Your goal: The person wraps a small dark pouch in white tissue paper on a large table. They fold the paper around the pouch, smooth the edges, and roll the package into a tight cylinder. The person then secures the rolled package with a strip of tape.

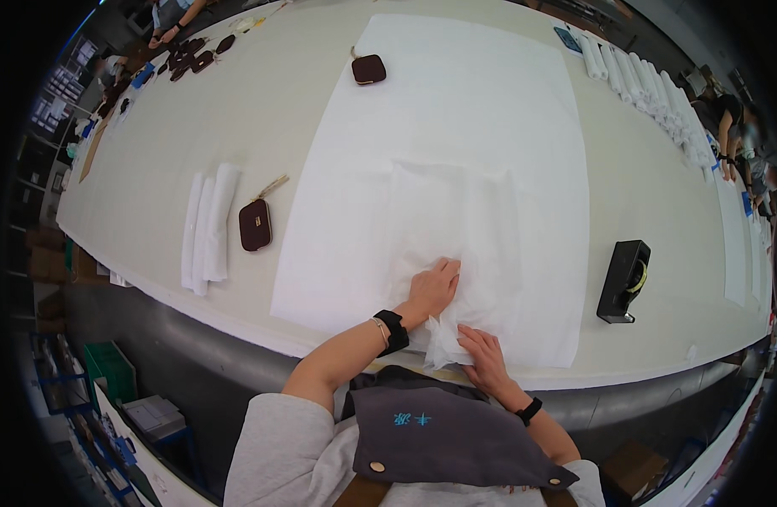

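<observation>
A thin, see-through white sheet (456, 203), like tissue paper, lies creased on a larger white paper sheet (524, 93) in front of me. On its lower part rests my left hand (434, 289), fingers bent and pressed together on the thin material. Close to the table's near edge, my right hand (487, 355) touches the bunched end of that sheet, with its fingers stretched and the thumb apart. To the left of the paper lies a dark brown zip pouch (255, 226) with a tan cord. Another brown pouch (369, 69) sits on the paper's far left part.
Rolled white sheets (209, 224) lie at left. At right stands a black tape dispenser (625, 280). Many white rolls (646, 84) line the far right, by a phone-like blue object (567, 39). More brown pouches (186, 59) lie far left. Other people work at the table's far edges.
</observation>
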Tool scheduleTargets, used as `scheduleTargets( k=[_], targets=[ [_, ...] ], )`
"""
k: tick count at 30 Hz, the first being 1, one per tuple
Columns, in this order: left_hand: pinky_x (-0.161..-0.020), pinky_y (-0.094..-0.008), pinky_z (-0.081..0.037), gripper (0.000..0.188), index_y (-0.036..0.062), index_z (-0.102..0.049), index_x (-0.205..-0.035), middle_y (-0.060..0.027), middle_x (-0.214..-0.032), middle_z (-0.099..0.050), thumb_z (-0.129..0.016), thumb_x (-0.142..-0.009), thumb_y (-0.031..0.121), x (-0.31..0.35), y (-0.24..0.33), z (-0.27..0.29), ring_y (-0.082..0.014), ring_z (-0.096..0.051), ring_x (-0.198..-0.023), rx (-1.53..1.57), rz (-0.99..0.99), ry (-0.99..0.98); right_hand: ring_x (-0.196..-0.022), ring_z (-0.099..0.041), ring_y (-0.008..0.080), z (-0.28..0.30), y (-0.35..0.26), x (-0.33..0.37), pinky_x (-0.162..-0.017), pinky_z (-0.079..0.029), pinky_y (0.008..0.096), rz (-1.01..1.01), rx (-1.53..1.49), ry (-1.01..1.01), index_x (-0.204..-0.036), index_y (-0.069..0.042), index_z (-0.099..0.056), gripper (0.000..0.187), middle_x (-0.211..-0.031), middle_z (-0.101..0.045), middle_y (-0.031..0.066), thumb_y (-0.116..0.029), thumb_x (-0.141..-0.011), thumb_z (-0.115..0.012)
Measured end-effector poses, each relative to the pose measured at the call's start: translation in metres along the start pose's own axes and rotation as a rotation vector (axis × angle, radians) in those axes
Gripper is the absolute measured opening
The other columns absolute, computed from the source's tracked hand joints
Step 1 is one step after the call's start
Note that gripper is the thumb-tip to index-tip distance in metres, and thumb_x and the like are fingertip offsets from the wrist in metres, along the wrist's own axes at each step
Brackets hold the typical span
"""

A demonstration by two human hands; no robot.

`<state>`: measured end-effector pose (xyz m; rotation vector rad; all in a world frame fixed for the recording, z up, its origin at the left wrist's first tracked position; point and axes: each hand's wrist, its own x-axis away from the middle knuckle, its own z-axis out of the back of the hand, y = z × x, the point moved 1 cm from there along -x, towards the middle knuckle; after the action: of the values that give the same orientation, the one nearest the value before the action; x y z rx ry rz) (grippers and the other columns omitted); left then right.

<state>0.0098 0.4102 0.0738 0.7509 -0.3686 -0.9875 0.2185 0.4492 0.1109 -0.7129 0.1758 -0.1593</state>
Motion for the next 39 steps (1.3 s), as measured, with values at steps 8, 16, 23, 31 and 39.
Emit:
scheduleTargets(
  k=[8,16,23,31,39],
  targets=[
    [-0.086,-0.0397,-0.043,0.041,0.0045,-0.053,-0.121,-0.0108,-0.112,-0.057,-0.063,-0.085,0.022,0.02,0.032,0.075,-0.0269,-0.055,-0.099,0.084,-0.259,-0.157,-0.118,-0.044,0.0269,-0.002,-0.015,-0.013,-0.092,-0.035,0.0409,-0.147,0.254,-0.171,-0.135,-0.011,-0.044,0.072,-0.142,-0.041,0.007,-0.018,-0.069,-0.071],
    [-0.102,-0.0565,-0.025,0.083,0.009,-0.034,-0.141,-0.0092,-0.141,-0.039,-0.075,-0.073,0.035,0.105,0.009,0.047,-0.0279,-0.034,-0.131,-0.418,-0.499,-0.462,-0.107,-0.051,0.0262,0.025,0.022,-0.025,-0.082,-0.045,0.0378,-0.355,-0.397,0.042,-0.129,-0.007,-0.048,0.06,-0.132,-0.048,0.0101,-0.026,-0.078,-0.073],
    [-0.103,-0.0522,-0.026,0.081,0.009,-0.039,-0.137,-0.0087,-0.134,-0.042,-0.077,-0.07,0.036,0.104,0.004,0.039,-0.0261,-0.036,-0.127,-0.421,-0.524,-0.397,-0.073,-0.053,0.0138,0.062,0.142,-0.091,-0.064,-0.044,0.0297,-0.816,-0.46,0.523,-0.096,0.002,-0.061,0.029,-0.088,-0.062,0.0076,-0.02,-0.081,-0.069],
    [-0.103,-0.0471,-0.028,0.075,0.0078,-0.044,-0.13,-0.0107,-0.115,-0.044,-0.078,-0.07,0.037,0.108,0.001,0.046,-0.0273,-0.039,-0.116,-0.324,-0.478,-0.341,-0.056,-0.04,0.0079,0.065,0.129,-0.099,-0.052,-0.036,0.0257,-0.929,-0.367,0.558,-0.071,-0.002,-0.057,0.021,-0.061,-0.048,-0.0024,-0.017,-0.081,-0.069],
    [-0.102,-0.047,-0.029,0.068,0.0081,-0.048,-0.123,-0.0155,-0.135,-0.039,-0.078,-0.069,0.037,0.113,0.001,0.04,-0.0314,-0.032,-0.131,-0.335,-0.402,-0.32,-0.107,-0.051,0.0329,0.048,0.01,-0.06,-0.09,-0.043,0.0387,-0.088,-0.12,0.156,-0.114,-0.003,-0.052,0.046,-0.114,-0.055,0.0145,-0.02,-0.077,-0.074]
  ],
)
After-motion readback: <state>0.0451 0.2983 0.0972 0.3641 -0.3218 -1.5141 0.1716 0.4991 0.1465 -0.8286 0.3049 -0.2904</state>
